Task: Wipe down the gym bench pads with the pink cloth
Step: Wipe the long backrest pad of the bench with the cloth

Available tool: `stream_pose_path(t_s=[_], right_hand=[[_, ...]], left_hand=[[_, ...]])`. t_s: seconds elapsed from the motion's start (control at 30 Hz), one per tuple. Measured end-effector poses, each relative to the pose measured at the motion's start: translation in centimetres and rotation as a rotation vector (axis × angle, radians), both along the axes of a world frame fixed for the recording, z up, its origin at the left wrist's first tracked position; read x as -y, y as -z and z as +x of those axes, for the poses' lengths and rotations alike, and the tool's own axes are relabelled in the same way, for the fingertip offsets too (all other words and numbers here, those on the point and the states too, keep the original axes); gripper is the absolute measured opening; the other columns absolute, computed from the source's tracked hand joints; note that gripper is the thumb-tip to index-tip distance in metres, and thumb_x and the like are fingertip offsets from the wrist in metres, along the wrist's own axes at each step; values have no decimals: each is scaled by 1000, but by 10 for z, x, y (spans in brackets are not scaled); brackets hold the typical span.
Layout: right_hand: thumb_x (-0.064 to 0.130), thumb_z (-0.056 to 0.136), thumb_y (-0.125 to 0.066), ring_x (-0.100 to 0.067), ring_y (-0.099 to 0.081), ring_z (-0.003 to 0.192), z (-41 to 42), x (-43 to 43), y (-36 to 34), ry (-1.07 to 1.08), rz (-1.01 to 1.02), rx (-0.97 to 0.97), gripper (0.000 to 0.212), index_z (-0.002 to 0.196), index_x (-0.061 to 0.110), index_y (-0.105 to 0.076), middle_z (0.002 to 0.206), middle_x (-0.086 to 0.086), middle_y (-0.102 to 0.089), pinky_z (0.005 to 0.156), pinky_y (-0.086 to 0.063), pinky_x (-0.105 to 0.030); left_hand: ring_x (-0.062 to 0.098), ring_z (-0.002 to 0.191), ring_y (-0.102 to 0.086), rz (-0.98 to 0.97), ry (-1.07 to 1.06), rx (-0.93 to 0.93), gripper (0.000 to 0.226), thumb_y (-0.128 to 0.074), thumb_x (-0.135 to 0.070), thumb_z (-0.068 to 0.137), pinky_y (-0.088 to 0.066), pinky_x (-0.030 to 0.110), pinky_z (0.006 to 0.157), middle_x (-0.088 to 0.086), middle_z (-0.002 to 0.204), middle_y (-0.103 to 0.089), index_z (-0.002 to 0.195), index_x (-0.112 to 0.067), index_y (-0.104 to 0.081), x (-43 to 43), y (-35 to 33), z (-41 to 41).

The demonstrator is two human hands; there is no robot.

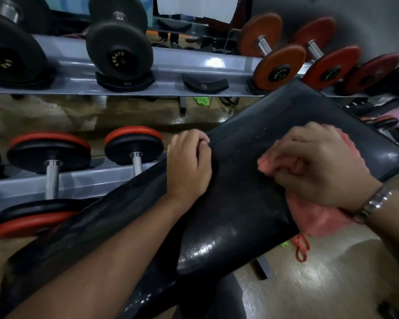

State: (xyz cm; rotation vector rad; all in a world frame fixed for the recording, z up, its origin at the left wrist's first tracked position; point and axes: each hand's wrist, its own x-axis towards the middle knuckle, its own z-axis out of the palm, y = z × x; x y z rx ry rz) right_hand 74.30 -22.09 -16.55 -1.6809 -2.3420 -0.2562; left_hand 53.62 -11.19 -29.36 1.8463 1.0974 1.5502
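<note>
Head camera looks down, close over the bench pad (240, 192).

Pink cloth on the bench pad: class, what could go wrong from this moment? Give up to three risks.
1. The pink cloth is bunched under the right hand, so strokes may be narrow and miss the pale specks on the bench pad.
2. The left hand grips the pad's edge; the patch beneath it might go unwiped.
3. An orange band lies on the floor near the pad, a possible trip hazard.
</note>
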Motion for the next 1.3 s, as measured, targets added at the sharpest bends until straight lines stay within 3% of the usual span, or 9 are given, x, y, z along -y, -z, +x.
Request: stream_pose_path(t_s=[0.13,0.23,0.43,0.6,0.77,0.93,1.1,1.2,1.3], right_hand=[[24,95,-69,-19,-69,107,-17,-8,9,10,91,-4,18,108,28,-80,113,9,-76,99,-50,-40],[28,87,-67,-23,-68,96,-18,10,18,-103,22,8,18,96,21,-80,100,6,-73,92,-52,-48],[45,92,-54,-36,-53,107,-32,-9,13,335,137,179,30,112,32,-72,115,-5,-60,94,-40,-54],[42,83,-56,-22,-57,93,-35,16,22,-16,-13,100,24,93,35,-76,99,8,-64,91,-41,-48],[44,88,-45,-31,-58,102,-53,-2,24,304,84,161,36,104,31,-74,104,2,-65,97,-37,-50],[38,83,-60,-22,-63,98,-52,20,35,-56,-36,92,22,97,37,-77,106,13,-68,92,-43,-49],[44,90,-40,-30,-56,109,-65,-11,28,297,-5,245,44,120,27,-67,113,-1,-62,100,-39,-52],[36,92,-53,-16,-61,121,-62,-5,34,-18,-116,127,36,120,36,-74,126,12,-68,108,-43,-45],[38,84,-64,-8,-65,113,-40,-1,23,-152,-149,40,22,100,42,-79,114,22,-70,101,-45,-44]], left_hand=[[11,89,-51,-1,2,12,20,-44,-17,97,-45,39,85,-6,89,-62,89,-15,-63,-1,2,-1],[10,90,-51,-13,5,11,21,-44,-18,97,-45,39,86,-7,89,-62,89,-15,-63,0,1,-1],[10,89,-49,-15,-3,-4,21,-44,-16,98,-43,37,84,-4,89,-62,90,-14,-63,-1,1,-1],[9,90,-48,-32,-12,18,22,-43,-18,97,-43,36,86,-6,90,-63,90,-15,-64,0,1,-1],[12,89,-50,-27,-12,32,23,-42,-18,98,-45,42,86,-4,88,-63,90,-15,-63,-1,2,-2],[10,89,-50,-30,-6,68,23,-41,-19,98,-45,42,86,-6,89,-62,90,-15,-63,0,1,-2],[11,90,-50,-31,3,68,25,-40,-21,99,-45,41,86,-5,90,-62,92,-15,-63,-2,3,-3],[11,90,-51,-35,12,81,26,-40,-21,99,-46,42,87,-5,91,-63,92,-14,-63,0,1,-3],[12,90,-52,-29,20,88,26,-40,-20,99,-46,43,87,-5,90,-63,92,-13,-64,-1,1,-4]])
